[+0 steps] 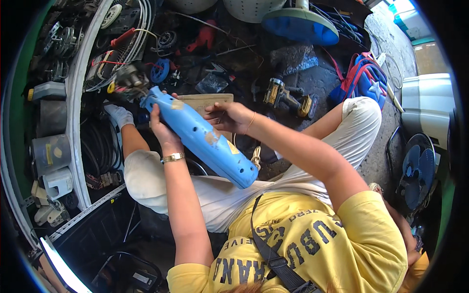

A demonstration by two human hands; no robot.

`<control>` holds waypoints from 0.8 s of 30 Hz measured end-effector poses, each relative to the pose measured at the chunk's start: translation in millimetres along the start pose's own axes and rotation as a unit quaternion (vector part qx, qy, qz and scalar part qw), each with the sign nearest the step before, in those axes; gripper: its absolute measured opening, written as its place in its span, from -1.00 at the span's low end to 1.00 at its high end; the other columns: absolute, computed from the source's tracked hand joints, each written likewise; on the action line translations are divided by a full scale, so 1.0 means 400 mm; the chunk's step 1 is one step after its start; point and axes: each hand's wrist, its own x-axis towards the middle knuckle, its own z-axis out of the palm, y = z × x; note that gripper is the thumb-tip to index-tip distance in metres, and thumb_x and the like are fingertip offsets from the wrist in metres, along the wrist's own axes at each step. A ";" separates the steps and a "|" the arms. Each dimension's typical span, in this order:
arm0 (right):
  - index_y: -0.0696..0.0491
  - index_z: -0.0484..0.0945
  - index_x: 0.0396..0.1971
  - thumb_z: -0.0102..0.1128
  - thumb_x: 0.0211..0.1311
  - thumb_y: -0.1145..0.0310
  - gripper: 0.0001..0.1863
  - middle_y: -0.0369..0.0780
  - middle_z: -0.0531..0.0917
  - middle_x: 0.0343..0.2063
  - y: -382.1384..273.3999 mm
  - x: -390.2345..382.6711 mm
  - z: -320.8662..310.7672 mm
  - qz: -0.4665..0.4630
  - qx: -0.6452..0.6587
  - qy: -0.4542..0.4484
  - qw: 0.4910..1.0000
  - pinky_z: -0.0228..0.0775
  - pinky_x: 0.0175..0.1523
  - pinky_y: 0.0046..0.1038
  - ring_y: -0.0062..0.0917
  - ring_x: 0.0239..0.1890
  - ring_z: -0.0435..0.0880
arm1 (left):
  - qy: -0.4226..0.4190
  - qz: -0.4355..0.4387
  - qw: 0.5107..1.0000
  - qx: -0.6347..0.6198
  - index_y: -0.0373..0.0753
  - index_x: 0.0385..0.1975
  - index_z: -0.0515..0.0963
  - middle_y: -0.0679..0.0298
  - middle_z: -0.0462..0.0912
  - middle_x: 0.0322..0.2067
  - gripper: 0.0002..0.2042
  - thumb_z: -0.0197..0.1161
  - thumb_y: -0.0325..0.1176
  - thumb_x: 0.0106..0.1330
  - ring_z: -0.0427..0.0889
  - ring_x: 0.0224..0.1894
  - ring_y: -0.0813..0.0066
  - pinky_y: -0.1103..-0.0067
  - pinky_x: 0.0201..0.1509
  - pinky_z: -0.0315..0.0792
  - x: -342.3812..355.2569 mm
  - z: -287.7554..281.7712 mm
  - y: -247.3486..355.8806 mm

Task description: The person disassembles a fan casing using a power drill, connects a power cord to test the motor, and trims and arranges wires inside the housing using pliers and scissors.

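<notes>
Across my lap I hold a long blue plastic housing (202, 134), tilted, with dark holes and worn tan patches. My left hand (165, 128) is closed round its upper end, with the thumb on the near side and fingertips showing at the far edge. A blurred metal assembly (131, 80), perhaps a motor, sits at that end; how it is joined is unclear. My right hand (232, 117) is beside the housing's right edge, fingers apart and partly curled. Whether those fingertips touch the housing cannot be made out. Behind them a tan board (195, 101) lies on the floor.
A yellow-and-black cordless drill (288, 98) lies right of my right hand. Beyond are a blue-and-red backpack (364, 78) and a round stand base (300, 27). Metal shelving (77, 97) with parts borders my left. A dark blue fan (417, 168) and another person's arm (403, 224) are at right.
</notes>
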 end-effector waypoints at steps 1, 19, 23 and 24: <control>0.21 0.52 -0.12 -0.16 0.45 0.22 -0.63 -0.07 0.61 -0.22 -0.007 -0.020 -0.005 -0.002 -0.045 -0.005 0.999 0.48 0.07 -0.25 -0.34 -0.17 0.61 | -0.044 -0.020 0.998 -0.038 -0.26 0.04 0.40 0.13 0.55 -0.08 -0.53 0.09 -0.01 0.32 0.59 -0.09 0.32 0.44 -0.03 0.54 0.007 -0.023 0.014; 0.15 0.55 -0.02 -0.01 0.35 0.26 -0.66 -0.16 0.66 -0.13 0.289 -0.135 -0.029 0.125 -0.079 -0.004 0.989 0.53 -0.02 -0.36 -0.49 -0.16 0.68 | 0.152 0.203 0.865 0.432 -0.44 0.04 0.23 0.06 0.42 0.00 -0.42 0.43 -0.46 0.09 0.45 0.04 0.31 0.43 0.23 0.26 -0.001 0.081 0.048; 0.10 0.56 -0.03 0.02 0.35 0.23 -0.67 -0.21 0.67 -0.16 0.298 -0.134 -0.053 0.112 -0.132 0.016 0.985 0.54 -0.06 -0.36 -0.50 -0.20 0.67 | 0.096 0.257 0.865 0.420 -0.36 0.08 0.24 0.10 0.47 -0.04 -0.43 0.40 -0.46 0.12 0.51 -0.03 0.32 0.43 0.14 0.37 0.019 0.071 0.028; 0.10 0.56 -0.03 0.02 0.35 0.23 -0.67 -0.21 0.67 -0.16 0.289 -0.132 -0.085 0.111 -0.132 0.019 0.985 0.54 -0.06 -0.36 -0.50 -0.20 0.67 | 0.096 0.256 0.866 0.418 -0.36 0.08 0.24 0.10 0.47 -0.04 -0.43 0.40 -0.46 0.12 0.51 -0.03 0.32 0.43 0.14 0.37 0.027 0.068 0.031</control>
